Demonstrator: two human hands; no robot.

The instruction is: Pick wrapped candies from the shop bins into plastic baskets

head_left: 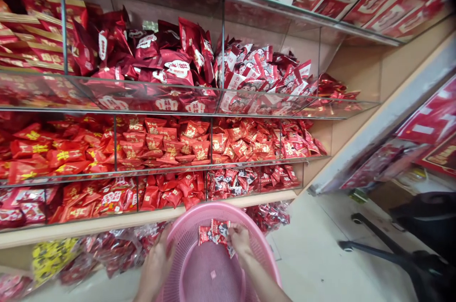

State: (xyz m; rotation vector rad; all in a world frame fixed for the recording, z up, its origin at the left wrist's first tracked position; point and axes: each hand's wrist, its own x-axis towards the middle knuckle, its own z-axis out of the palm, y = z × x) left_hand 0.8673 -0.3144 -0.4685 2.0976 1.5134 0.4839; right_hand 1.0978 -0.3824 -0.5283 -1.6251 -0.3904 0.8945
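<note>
A round pink plastic basket (261,240) stands low in the view, in front of the shelves. Inside it, near the far wall, several small red candy packets (220,230) with dark and white print lie against the fingers of my right hand (239,239), which pinches them. My left hand (156,261) is at the basket's left rim, its fingers along the outside and edge; how they grip is partly blurred. A small pale square shows on the basket's bottom.
Shelves with glass dividers (212,143) hold rows of red wrapped sweets. Clear bags of packets, one with yellow packets (53,257), lie beneath the lowest shelf. At the right are a black chair base (377,245) and red packaging (427,117) beyond the shelf's side panel.
</note>
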